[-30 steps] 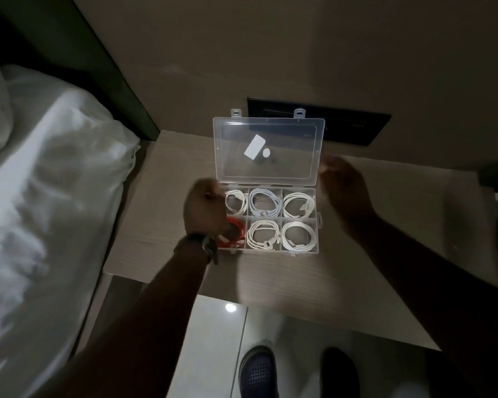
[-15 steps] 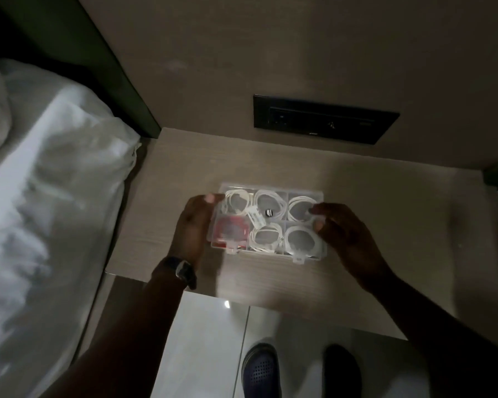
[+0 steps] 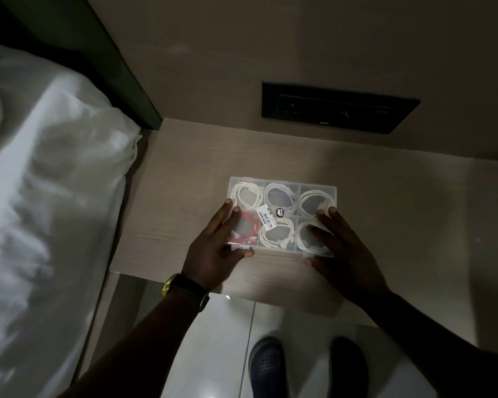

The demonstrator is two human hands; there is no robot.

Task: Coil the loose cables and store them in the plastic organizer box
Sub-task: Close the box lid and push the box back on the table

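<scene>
The clear plastic organizer box (image 3: 282,182) lies on the wooden nightstand with its lid down. Through the lid I see coiled white cables (image 3: 314,201) in several compartments and a red cable (image 3: 249,225) in the front left one. A barcode sticker sits on the lid. My left hand (image 3: 213,248) grips the box's front left corner, fingers on the lid and thumb at the front latch. My right hand (image 3: 339,248) presses on the front right part, thumb at the other front latch.
The nightstand (image 3: 184,173) stands against a beige wall with a black socket panel (image 3: 337,107). A bed with white bedding (image 3: 46,202) lies at the left. Below are a glossy tiled floor and my dark shoes (image 3: 266,366).
The lid, open one second ago, has been brought down onto the box. Both hands moved from the lid's sides to the front corners and now press at the latches.
</scene>
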